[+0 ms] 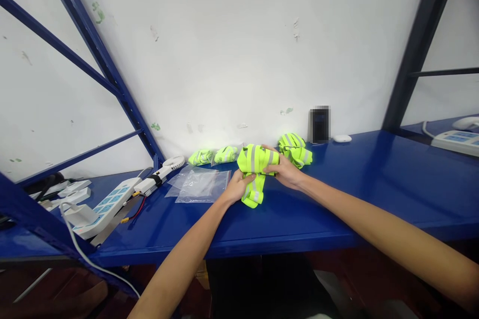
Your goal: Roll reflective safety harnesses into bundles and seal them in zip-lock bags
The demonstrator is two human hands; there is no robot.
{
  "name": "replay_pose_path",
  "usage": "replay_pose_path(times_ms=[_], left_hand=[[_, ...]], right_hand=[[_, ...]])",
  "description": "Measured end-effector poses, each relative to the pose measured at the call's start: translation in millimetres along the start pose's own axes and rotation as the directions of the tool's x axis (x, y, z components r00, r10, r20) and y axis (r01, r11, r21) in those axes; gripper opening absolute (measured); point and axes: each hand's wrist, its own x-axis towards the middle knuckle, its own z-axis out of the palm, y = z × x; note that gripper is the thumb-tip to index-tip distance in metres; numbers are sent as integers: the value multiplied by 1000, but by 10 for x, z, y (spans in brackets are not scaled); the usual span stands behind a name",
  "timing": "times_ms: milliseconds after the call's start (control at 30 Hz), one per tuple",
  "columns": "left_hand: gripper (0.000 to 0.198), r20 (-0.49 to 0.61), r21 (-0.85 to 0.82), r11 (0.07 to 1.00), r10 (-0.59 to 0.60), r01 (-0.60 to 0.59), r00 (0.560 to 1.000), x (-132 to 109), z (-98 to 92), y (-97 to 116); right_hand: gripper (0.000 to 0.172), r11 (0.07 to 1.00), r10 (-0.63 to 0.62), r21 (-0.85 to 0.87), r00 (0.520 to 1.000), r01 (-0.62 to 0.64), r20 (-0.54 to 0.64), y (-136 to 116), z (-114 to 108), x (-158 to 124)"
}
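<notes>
A neon-yellow vest with grey reflective stripes [256,165] lies folded on the blue shelf [337,199], and both my hands grip it. My left hand [237,187] pinches its lower left edge. My right hand [285,169] is wrapped round its right side. Just behind sits another bunched yellow vest [295,148]. Two packed yellow vests in clear bags [213,156] lie by the wall to the left. Empty clear plastic bags [198,183] lie flat left of my left hand.
A white power strip [107,204] with cables, a small white fan [172,162] and other white devices crowd the shelf's left end. A dark phone [319,125] leans on the wall beside a white puck [342,138]. Blue rack posts [419,45] rise at both sides.
</notes>
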Motion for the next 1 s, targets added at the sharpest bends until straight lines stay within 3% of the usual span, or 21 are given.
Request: replay_pose_path(times_ms=[167,300,467,533,667,833,1000], left_hand=[[51,51,-36,998,-53,55,997,-34,17,54],[52,81,-18,997,-75,76,994,-63,45,88],[87,-73,-71,993,92,-97,993,-53,113,63],[97,-85,-71,986,146,-152,986,-50,122,55],[100,-31,-16,979,203,-204,979,-69,119,68],[97,-46,70,964,261,-257,964,-116,165,140],[103,-65,60,978,204,-201,977,-139,182,194]], right_hand=[[53,997,64,31,994,-67,83,-54,-38,2],[65,984,111,128,990,-121,87,-69,-32,7],[70,983,70,174,997,-64,-27,-43,2,28],[69,984,88,161,995,-80,-43,-38,-3,27],[64,988,93,122,995,-90,-20,-43,-29,13],[59,998,29,53,999,-30,17,-45,-25,12],[46,993,80,90,996,-77,-31,-65,9,11]])
